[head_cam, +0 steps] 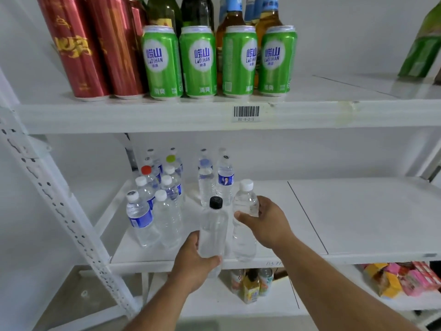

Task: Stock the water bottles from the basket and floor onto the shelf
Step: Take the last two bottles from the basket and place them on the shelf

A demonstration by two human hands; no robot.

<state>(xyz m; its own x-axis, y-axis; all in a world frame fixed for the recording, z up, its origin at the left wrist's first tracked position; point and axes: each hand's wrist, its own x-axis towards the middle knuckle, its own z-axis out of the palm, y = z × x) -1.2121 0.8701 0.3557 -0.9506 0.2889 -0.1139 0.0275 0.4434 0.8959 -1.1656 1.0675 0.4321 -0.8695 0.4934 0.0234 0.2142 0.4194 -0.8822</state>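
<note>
- The left hand [191, 263] is gripping a black-capped bottle [213, 231] low down, at the near edge of the middle shelf [358, 225].
- The right hand [265, 223] is grasping a white-capped bottle [245, 218] standing just right of it.
- Stocked bottles [162, 197] are crowding the far left; open board is lying right.

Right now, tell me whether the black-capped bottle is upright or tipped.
Upright: the black-capped bottle stands cap up in the left hand, over the shelf edge.

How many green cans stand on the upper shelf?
4, in one row at the front edge of the upper shelf: green cans. Bottles stand behind; more cans may be hidden.
</note>
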